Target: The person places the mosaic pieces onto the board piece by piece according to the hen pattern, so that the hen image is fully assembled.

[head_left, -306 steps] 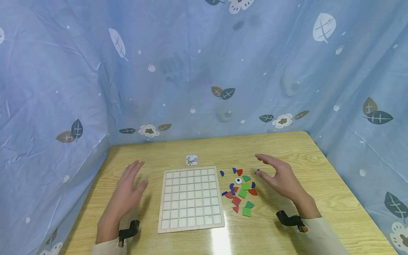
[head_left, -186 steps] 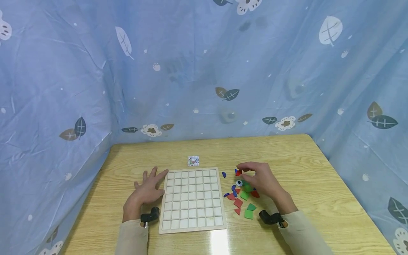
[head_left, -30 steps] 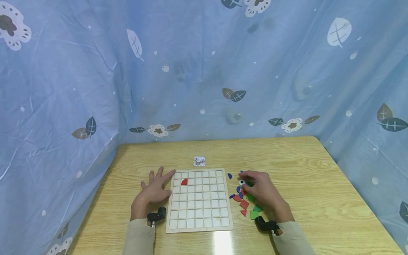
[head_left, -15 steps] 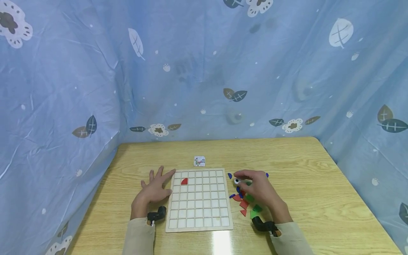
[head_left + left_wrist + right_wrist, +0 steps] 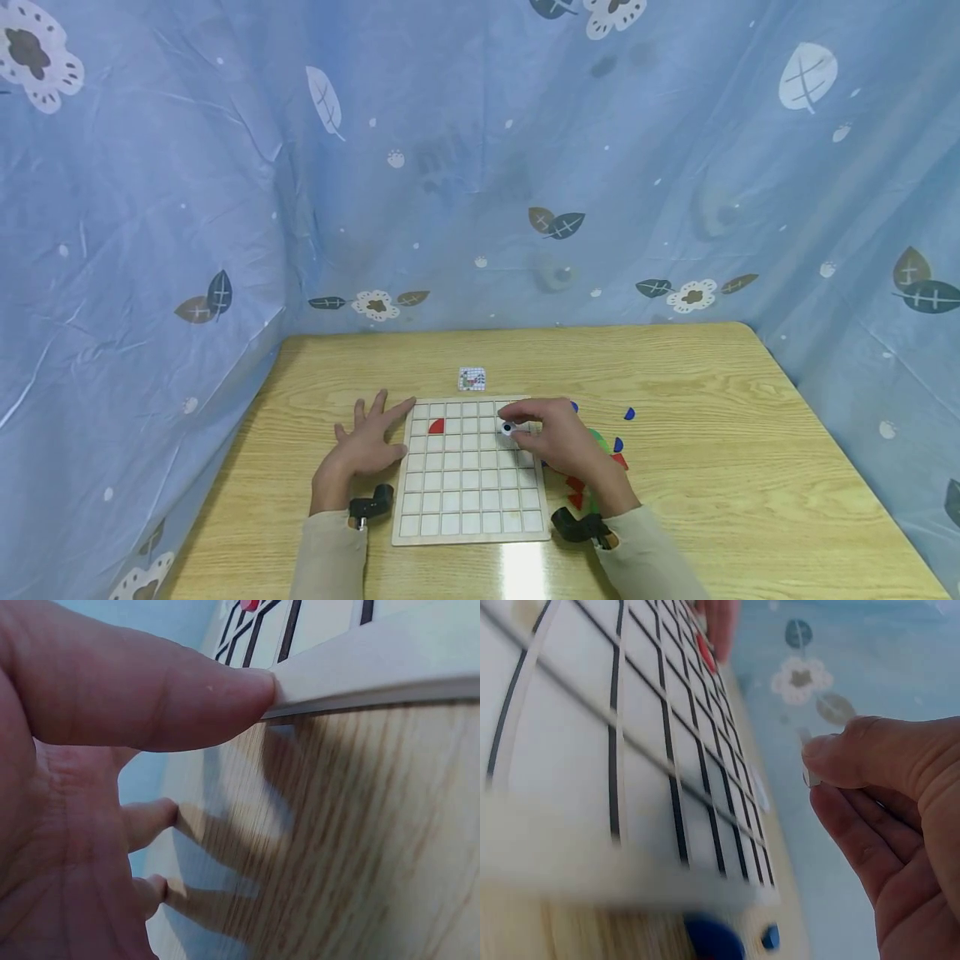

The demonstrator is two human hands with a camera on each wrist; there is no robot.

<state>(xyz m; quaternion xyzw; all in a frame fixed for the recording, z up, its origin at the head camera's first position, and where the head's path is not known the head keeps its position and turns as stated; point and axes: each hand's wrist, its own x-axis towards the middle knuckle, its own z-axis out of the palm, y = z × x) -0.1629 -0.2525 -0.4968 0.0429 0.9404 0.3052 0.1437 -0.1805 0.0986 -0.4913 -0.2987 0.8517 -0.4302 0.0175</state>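
A pale wooden grid board [image 5: 461,481] lies on the table. One red quarter-round tile [image 5: 437,427] sits in a cell near its upper left. Spread along the board's left side is my left hand [image 5: 363,446], fingers straight; in the left wrist view its thumb [image 5: 172,697] presses against the board's edge. My right hand [image 5: 562,437] pinches a white round eye tile [image 5: 507,428] with a black centre, above the board's upper right cells. In the right wrist view the tile [image 5: 811,777] shows edge-on between thumb and fingers.
Right of the board lie loose tiles, partly hidden by the right forearm: blue half-rounds [image 5: 629,413], red pieces [image 5: 575,502] and green ones [image 5: 597,438]. A small printed pattern card [image 5: 472,379] lies behind the board. A blue patterned curtain [image 5: 480,167] surrounds the wooden table.
The red quarter-round tile has come onto the board since the older frames. My right hand has taken the eye tile from the pile and moved left over the board. My left hand stays at the edge.
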